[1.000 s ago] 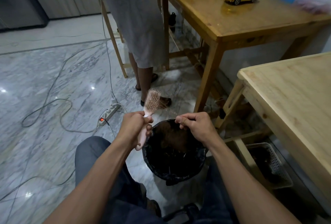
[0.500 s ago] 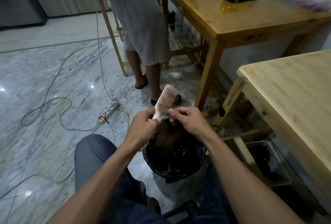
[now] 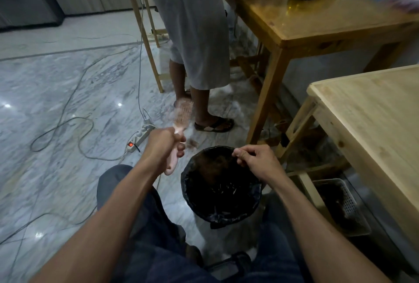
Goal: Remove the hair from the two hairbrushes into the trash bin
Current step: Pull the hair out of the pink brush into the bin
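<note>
Above the trash bin (image 3: 221, 205) rim | right hand (image 3: 255, 161) pinched, contents unclear | left hand (image 3: 164, 146), at 10 o'clock, grips pink hairbrush (image 3: 181, 116) (blurred), bristles up.

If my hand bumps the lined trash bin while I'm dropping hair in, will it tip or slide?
Likely slides or rocks. The trash bin looks small and light, holding little besides hair, and it stands on polished marble floor. Its loose black liner would probably crumple. The right hand hovers over the rim.
</note>
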Motion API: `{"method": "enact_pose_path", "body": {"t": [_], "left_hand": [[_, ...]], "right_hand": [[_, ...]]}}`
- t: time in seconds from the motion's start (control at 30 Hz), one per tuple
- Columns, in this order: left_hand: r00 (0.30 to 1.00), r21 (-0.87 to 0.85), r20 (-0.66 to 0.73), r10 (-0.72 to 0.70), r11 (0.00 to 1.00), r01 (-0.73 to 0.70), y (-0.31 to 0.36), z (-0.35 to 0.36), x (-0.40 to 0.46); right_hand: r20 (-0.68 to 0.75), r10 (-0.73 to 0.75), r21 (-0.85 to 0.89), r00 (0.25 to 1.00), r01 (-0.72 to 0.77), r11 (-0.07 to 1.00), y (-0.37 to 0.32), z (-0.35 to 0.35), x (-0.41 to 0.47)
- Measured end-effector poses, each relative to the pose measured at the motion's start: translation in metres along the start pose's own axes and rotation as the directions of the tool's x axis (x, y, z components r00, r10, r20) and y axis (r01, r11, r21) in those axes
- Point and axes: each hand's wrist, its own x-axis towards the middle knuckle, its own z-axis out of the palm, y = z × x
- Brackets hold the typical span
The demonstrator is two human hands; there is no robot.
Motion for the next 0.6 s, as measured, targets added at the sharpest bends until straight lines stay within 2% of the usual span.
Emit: {"method": "enact_pose_path", "body": {"t": [0.1,0.17,0.27,0.33,0.37,0.47,0.6], "left_hand": [[0.994,0.122,0.106,0.019,0.992,-0.032,-0.007,0.011,-0.015],[0.978,0.228,0.207,0.013,0.972,-0.061,-0.013,0.014,-0.019],[0.936,0.384,0.351,0.028,0.908,-0.170,-0.017,0.014,-0.022],[0.916,0.418,0.399,0.046,0.880,-0.226,-0.015,0.016,-0.027],[0.903,0.413,0.425,0.053,0.877,-0.246,-0.014,0.018,-0.030],[0.908,0.361,0.416,0.057,0.906,-0.222,-0.009,0.021,-0.037],[0.947,0.210,0.320,0.014,0.974,-0.085,-0.003,0.017,-0.038]], "right_hand": [[0.183,0.069,-0.076,0.981,-0.056,0.996,-0.005,0.007,0.009],[0.213,0.075,0.052,0.974,-0.087,0.995,-0.015,0.010,0.011],[0.265,-0.049,0.295,0.963,-0.032,0.955,-0.018,0.015,0.013],[0.291,-0.116,0.427,0.949,-0.020,0.904,-0.016,0.020,0.013],[0.275,-0.138,0.440,0.952,0.003,0.898,-0.016,0.023,0.012],[0.072,-0.137,0.281,0.988,0.112,0.953,-0.009,0.030,0.010],[-0.095,-0.015,0.022,0.995,0.017,1.000,0.013,0.033,0.009]]}}
